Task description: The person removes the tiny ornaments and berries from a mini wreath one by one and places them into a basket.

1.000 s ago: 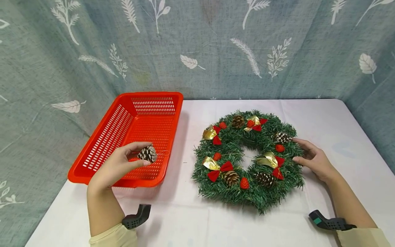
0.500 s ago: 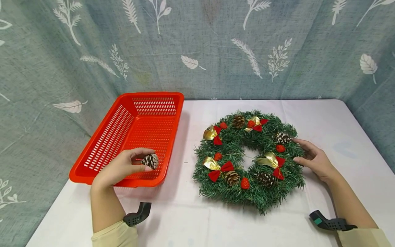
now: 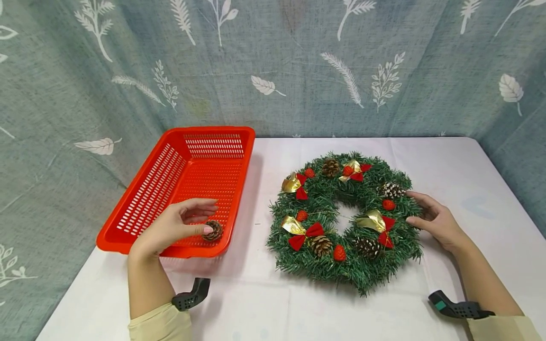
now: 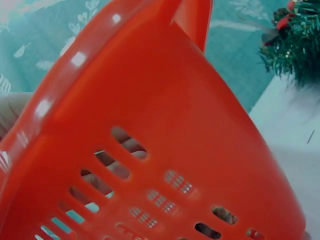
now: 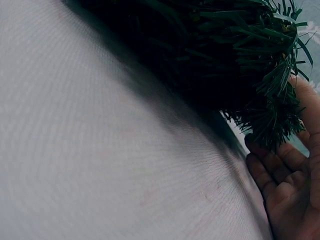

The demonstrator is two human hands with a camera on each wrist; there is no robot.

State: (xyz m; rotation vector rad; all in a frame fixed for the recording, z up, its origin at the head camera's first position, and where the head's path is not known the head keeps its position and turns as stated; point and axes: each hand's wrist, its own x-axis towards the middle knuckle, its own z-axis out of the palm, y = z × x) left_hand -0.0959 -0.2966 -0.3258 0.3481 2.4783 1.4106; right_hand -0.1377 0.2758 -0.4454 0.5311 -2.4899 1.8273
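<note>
In the basket, your left hand is spread at the pine cone, likely light and hard; pinch its sides. Your right hand pinches the wreath.

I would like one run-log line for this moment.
left hand: fingers inside red basket | loose pinecone: inside basket, front-right corner | right hand: holding right edge of wreath

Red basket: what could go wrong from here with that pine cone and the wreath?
The pine cone lies close under the left hand, so a brush could roll it across the red basket. The right hand grips the wreath at its edge beside a white-tipped cone, so a tug might shift or loosen that.
</note>
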